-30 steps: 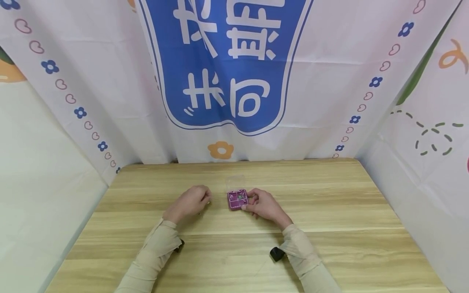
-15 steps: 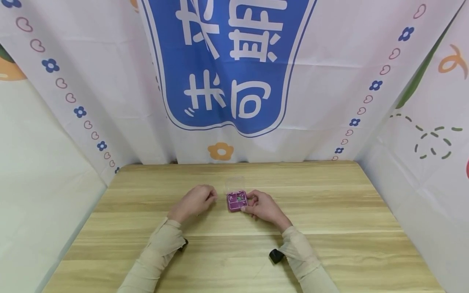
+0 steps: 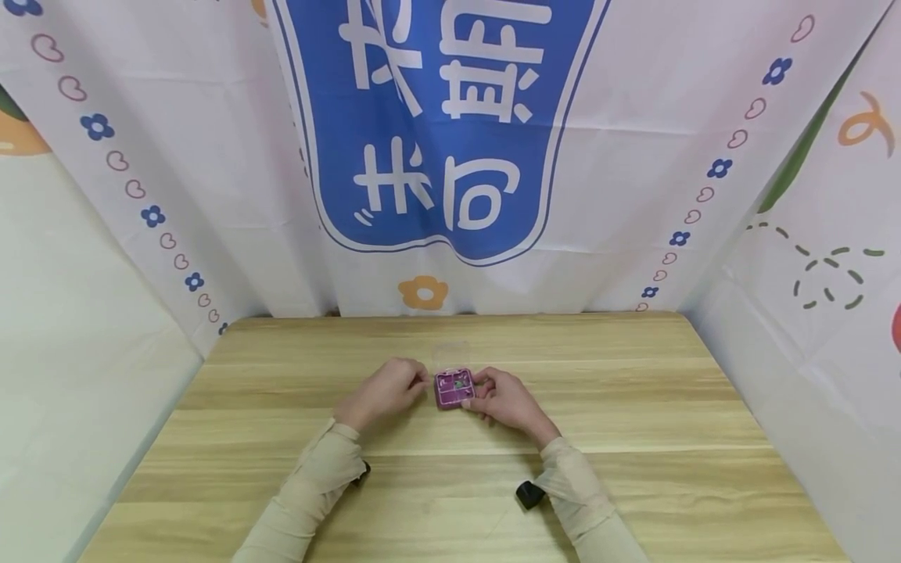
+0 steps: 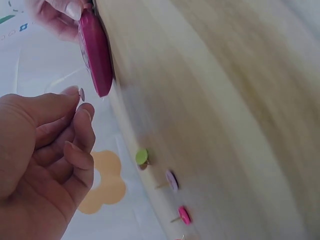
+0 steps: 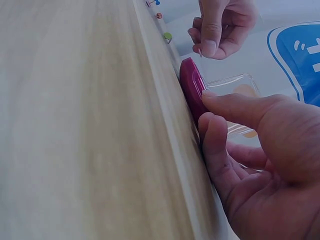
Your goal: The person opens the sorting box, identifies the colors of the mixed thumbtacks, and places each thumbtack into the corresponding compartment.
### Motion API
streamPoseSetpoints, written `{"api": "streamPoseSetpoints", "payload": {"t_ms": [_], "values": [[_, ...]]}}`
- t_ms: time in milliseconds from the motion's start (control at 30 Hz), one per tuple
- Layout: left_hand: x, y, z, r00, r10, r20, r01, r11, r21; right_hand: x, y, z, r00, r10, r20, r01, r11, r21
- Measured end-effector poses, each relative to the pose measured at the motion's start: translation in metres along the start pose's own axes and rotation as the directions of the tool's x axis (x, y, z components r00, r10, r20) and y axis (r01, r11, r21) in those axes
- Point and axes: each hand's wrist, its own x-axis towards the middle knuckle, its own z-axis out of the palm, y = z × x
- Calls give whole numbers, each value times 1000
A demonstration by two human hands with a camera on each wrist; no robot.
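My left hand (image 3: 389,389) pinches a small pale thumbtack (image 4: 82,94) between thumb and forefinger. It is just left of a small magenta compartment box (image 3: 454,393), apart from it in the left wrist view. My right hand (image 3: 510,400) grips the box's right side, thumb on the near rim and fingers behind. The clear lid (image 5: 239,82) stands open at the back of the box. Something small and green (image 3: 459,384) lies in the back right compartment. In the left wrist view, a green thumbtack (image 4: 142,156), a lilac thumbtack (image 4: 172,180) and a pink thumbtack (image 4: 184,215) lie on the table.
The wood-grain table (image 3: 450,493) ends at a printed cloth (image 3: 598,195) hanging behind it. A black wrist device (image 3: 530,494) shows beside the right sleeve, another (image 3: 362,473) beside the left. Further tacks, such as a red one (image 5: 159,15), show in the right wrist view.
My left hand has moved right, up close to the box's left side. My right hand and the box have stayed almost in place.
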Motion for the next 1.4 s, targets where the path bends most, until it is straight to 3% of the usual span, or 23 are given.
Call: {"api": "streamPoseSetpoints", "payload": {"t_ms": [633, 967, 1400], "values": [[17, 17, 8, 998, 61, -22, -60, 998, 31, 1, -6, -5, 1000, -16, 5, 16, 1000, -23], [18, 22, 16, 996, 90, -6, -90, 996, 21, -1, -1, -2, 1000, -8, 21, 8, 1000, -18], [24, 31, 17, 993, 119, 12, -119, 992, 29, -1, -2, -2, 1000, -23, 12, 24, 1000, -3]]}}
